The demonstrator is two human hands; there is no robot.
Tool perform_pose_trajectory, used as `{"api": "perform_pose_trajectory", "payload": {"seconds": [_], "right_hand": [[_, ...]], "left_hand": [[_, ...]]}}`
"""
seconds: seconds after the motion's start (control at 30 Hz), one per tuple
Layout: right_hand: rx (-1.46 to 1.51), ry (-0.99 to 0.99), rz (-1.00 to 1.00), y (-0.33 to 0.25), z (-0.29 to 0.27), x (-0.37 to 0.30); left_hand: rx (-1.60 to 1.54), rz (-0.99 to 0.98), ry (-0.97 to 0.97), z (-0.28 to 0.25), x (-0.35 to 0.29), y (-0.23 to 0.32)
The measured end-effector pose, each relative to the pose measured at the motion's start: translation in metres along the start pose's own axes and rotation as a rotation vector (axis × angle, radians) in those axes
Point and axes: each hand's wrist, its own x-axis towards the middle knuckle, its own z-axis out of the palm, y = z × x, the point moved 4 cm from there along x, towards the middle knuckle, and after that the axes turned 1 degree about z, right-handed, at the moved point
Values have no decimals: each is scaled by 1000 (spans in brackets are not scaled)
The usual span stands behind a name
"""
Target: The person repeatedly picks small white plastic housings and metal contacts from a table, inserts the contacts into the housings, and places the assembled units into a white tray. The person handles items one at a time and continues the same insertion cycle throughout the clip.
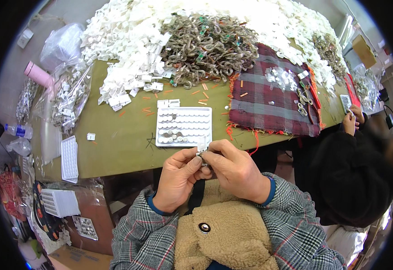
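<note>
My left hand (175, 180) and my right hand (237, 171) meet above the table's near edge. Pinched between the fingertips of both is a small white plastic case (202, 146), its flap standing up. Something small and dark shows under the case, mostly hidden by my fingers. Just beyond my hands lies a white tray (205, 114) with rows of round wells. Several round silvery discs (173, 136) sit in its nearer rows, and a few more lie farther back. Two white cases (168, 103) touch the tray's far edge.
A heap of white cases (129, 58) and a tangle of grey wires (205, 49) cover the far table. Orange strips (204, 95) lie scattered. A plaid cloth (259, 108) holds clear pieces and red-handled pliers (314, 94). Another person's hand (350, 122) works at right. Stacked trays (59, 202) stand lower left.
</note>
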Motion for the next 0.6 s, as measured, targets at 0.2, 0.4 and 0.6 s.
{"api": "perform_pose_trajectory", "payload": {"seconds": [0.2,0.4,0.6], "right_hand": [[123,54,110,-4,-8,10],[33,117,-138,-8,13,14],[6,117,-318,4,29,6]], "left_hand": [[-152,-6,-56,-6,-4,7],[-142,17,-35,-10,-6,9],[41,30,111,-21,-8,13]]}}
